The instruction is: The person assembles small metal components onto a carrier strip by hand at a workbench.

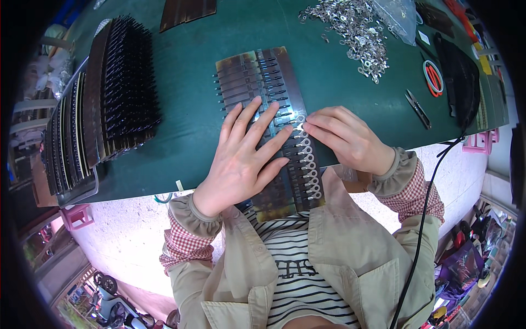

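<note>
A flat brown board (pixel 295 71) with a row of black-sleeved pins lies across the table's near edge, its near end over my lap. Along the near part of its right side, several silver ring terminals (pixel 310 164) sit in a row at the pin ends. My left hand (pixel 244 151) lies flat on the board, fingers spread across the pins. At the board's right edge, the thumb and fingertips of my right hand (pixel 345 137) pinch a ring terminal (pixel 299 126) at the far end of that row. My fingertips partly cover it.
A heap of loose ring terminals (pixel 361 35) lies at the far right beside a clear plastic bag (pixel 399 19). Small snips (pixel 418 109), an orange-and-white coil (pixel 433 78) and a black pouch (pixel 459 77) are at right. Stacked pin-filled boards (pixel 96 104) stand at left.
</note>
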`<state>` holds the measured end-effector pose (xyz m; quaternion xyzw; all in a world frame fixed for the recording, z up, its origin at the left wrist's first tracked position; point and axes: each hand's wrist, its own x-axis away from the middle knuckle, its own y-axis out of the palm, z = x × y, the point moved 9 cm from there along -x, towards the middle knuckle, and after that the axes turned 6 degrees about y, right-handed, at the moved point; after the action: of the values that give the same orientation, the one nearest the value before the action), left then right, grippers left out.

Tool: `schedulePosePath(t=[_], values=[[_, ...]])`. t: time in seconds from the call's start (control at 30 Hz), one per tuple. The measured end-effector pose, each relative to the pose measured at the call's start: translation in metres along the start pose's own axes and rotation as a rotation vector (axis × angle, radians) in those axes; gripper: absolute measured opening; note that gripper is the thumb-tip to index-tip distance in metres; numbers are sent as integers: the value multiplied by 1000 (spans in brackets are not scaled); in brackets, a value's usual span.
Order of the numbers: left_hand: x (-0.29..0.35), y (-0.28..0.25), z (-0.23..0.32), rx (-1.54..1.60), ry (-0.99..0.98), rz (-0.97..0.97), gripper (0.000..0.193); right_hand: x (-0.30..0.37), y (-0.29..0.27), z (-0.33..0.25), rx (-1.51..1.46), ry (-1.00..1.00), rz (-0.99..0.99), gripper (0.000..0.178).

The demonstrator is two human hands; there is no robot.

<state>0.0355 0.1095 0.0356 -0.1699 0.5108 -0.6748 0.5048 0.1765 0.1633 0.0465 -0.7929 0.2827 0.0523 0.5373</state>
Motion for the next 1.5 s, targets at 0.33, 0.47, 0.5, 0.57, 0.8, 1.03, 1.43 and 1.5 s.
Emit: schedulePosePath(t=[0.33, 0.47, 0.5, 0.57, 0.8, 1.03, 1.43, 1.5], values=[[4, -8, -15, 96, -81, 168, 51, -6, -60, 132, 331, 297, 276, 20], [5, -9, -14, 97, -65, 165, 48, -21, -50, 154, 258, 375, 134, 14], [5, -10, -14, 93, -66, 169, 48, -22, -49, 153, 259, 369, 136, 14], [8, -9, -9, 72, -29, 145, 45, -25, -45, 145, 289, 360, 134, 13], [2, -5, -1, -62, -4, 65, 40, -27, -46, 144, 294, 328, 163, 13], [3, -4, -3, -90, -2, 51, 40, -32, -35, 116, 257, 196, 182, 8], [2, -10, -16, 64, -15, 150, 50, -22, -22, 91, -31, 349, 77, 11], [4, -8, -15, 35, -34, 143, 50, -30, -17, 87, -50, 329, -11, 10]])
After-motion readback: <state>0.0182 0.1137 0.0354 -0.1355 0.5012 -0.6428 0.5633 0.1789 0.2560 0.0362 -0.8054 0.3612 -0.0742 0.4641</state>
